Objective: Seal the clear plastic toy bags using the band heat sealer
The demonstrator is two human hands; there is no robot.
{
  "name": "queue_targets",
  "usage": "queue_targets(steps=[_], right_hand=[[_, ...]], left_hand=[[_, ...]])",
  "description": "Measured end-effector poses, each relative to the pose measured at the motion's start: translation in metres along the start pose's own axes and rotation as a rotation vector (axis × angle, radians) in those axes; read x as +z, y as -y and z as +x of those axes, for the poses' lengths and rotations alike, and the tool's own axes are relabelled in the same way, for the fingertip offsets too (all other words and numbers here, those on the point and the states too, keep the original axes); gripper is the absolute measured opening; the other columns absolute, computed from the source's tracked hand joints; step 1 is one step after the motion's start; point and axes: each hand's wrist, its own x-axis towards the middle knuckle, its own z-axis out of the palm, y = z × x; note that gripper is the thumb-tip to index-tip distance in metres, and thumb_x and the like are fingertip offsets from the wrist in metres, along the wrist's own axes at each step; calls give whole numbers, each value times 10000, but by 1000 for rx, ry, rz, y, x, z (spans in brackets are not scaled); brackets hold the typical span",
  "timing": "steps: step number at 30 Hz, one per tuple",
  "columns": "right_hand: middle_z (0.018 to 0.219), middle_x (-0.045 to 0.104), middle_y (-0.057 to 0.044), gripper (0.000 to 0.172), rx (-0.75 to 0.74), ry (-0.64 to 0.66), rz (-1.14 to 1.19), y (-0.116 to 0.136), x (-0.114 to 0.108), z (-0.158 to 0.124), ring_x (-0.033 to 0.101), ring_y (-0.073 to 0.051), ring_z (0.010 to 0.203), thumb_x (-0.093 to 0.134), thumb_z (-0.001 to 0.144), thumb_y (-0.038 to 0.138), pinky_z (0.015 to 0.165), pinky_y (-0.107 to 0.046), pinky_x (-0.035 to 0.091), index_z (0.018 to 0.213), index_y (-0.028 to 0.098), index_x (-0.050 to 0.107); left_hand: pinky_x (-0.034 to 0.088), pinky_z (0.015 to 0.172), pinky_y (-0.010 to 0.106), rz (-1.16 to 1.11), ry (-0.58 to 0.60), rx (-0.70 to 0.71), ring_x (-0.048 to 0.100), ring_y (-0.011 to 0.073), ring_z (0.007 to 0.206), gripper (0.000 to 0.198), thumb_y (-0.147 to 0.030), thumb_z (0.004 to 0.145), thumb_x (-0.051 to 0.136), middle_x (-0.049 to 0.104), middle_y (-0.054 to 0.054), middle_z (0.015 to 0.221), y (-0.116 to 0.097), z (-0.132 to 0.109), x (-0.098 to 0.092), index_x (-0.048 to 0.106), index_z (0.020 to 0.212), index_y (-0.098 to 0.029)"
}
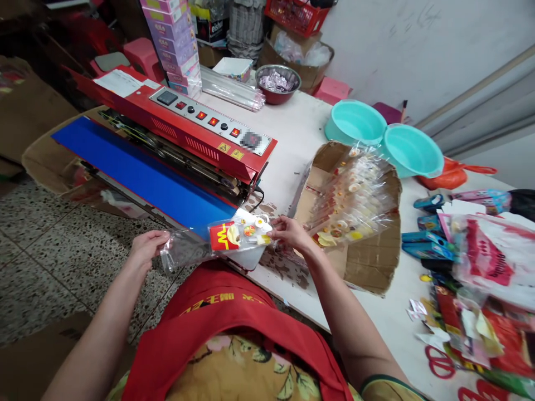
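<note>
Stretched between my two hands is a clear plastic bag (223, 236) with a red and yellow card and small food-shaped pieces in it. My left hand (148, 248) pinches the bag's empty end. My right hand (289, 233) grips the filled end. Just beyond the bag lies the blue conveyor belt (146, 167) of a red sealing machine (200, 131), whose switches glow orange. Right of my right hand, a cardboard box (371, 262) holds several similar filled bags (351, 195).
Two turquoise basins (355, 120) stand behind the box. A metal bowl (278, 83) of small packets and stacked purple boxes (178, 44) are at the back. Red scissors (441, 362) and heaped packaging (485, 317) lie at the right. Speckled floor (45, 245) shows at left.
</note>
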Motion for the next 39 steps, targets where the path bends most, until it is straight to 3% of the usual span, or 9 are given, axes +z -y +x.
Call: queue_targets(steps=[8,12,17,21,24,27,29,33,39], right_hand=[[656,610,51,484,13,-3,-7,-3,-3,2,564,-90,478,881,589,277,400,-188,453,928,197,546],[682,626,37,485,-1,20,14,-6,-4,3,583,-99,509,881,586,292,414,-193,474,928,203,549],[716,629,17,520,-36,7,0,-8,-4,2,594,-115,558,874,575,355,442,-211,493,948,192,549],[919,640,-45,474,-115,-100,-191,-7,-1,-7,610,-144,656,825,626,429,521,-276,527,950,185,580],[1053,609,-85,396,-275,-300,-460,2,8,-20,618,-174,758,743,743,436,690,-354,536,1024,186,619],[1061,577,-92,252,-530,-462,-640,15,32,-32,590,-212,899,638,860,389,811,-376,492,1036,211,666],[1031,572,-90,164,-629,-429,-757,25,53,-34,547,-238,978,612,884,351,789,-353,475,954,233,702],[1025,561,-94,119,-574,-257,-1019,39,85,-28,490,-260,995,622,875,321,669,-314,440,924,262,714],[1025,571,-147,172,-527,-136,-1243,50,95,-20,475,-306,1013,608,870,316,695,-356,439,909,214,740]], left_hand=[[505,506,237,45,-101,39,634,154,526,201,-206,573,734,679,40,635,5,10,-24,660,749,-142],[559,665,350,142,-75,125,676,212,658,358,-345,632,708,714,89,797,5,8,-24,660,920,-138],[378,1057,543,644,-268,603,498,351,1263,722,-503,724,658,548,198,1346,-8,-14,6,492,1326,-141],[135,1167,597,1033,149,1006,228,342,1446,676,-586,734,662,364,114,1531,-14,-49,58,524,1292,-231],[9,1168,617,1138,410,1097,230,327,1449,601,-560,765,651,378,108,1527,-12,-61,91,538,1252,-225],[48,1159,627,1143,441,1079,309,323,1411,566,-545,795,628,420,124,1497,-11,-60,104,526,1240,-209],[72,1151,635,1143,438,1078,329,333,1396,564,-552,787,638,435,126,1485,-12,-56,104,528,1225,-215],[103,1142,642,1159,442,1088,349,336,1380,532,-532,787,651,449,117,1474,-16,-54,103,527,1207,-229],[146,1131,645,1161,441,1056,330,338,1392,543,-553,792,638,430,125,1488,-16,-57,105,516,1208,-226]])
